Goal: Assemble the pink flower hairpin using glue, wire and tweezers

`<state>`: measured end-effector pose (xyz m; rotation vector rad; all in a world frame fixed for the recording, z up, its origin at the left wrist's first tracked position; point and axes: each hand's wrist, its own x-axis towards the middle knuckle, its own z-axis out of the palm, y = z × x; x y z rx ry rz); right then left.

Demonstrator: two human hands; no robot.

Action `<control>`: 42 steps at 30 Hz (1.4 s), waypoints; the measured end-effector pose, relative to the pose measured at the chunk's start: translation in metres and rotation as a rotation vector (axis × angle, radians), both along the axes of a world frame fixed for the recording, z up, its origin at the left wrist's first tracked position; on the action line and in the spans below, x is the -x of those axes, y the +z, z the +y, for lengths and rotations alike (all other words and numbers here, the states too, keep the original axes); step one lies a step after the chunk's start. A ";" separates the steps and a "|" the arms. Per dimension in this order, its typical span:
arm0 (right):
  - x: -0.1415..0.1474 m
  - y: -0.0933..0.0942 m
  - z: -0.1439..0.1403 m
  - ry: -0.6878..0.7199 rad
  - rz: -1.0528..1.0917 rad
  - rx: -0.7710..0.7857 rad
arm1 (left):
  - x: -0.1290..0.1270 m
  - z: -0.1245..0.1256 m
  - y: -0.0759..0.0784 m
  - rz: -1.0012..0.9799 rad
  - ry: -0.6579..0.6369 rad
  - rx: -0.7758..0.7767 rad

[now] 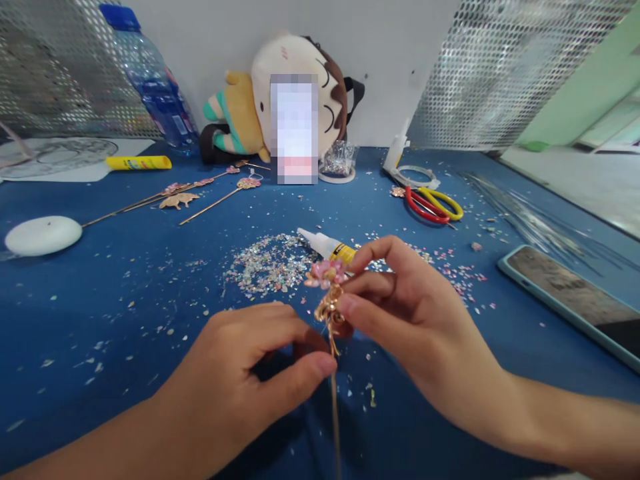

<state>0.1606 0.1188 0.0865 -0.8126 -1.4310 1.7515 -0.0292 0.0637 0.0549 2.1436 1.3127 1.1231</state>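
A gold hairpin (334, 393) with a pink flower (326, 272) and curled gold wirework at its top is held upright between my hands. My left hand (260, 360) pinches its stem just below the ornament, thumb against fingers. With thumb and fingers, my right hand (400, 313) grips the gold wirework under the flower. Right behind the flower lies a glue bottle (333, 249) with a yellow label, its nozzle pointing left. A heap of glittery chips (270, 263) is spread beside it on the blue table (150, 373).
More hairpins (215, 203) lie at the back left, near a white oval object (44, 235). Red-and-yellow-handled pliers (434, 205), thin wires (535, 213) and a phone (575, 300) are on the right. Behind stand a blue bottle (160, 93), a plush doll (240, 110) and a lit screen (294, 130).
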 end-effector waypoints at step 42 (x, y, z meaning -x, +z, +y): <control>-0.008 -0.004 0.057 0.455 -0.914 -1.774 | 0.012 0.018 0.034 -0.710 0.329 0.479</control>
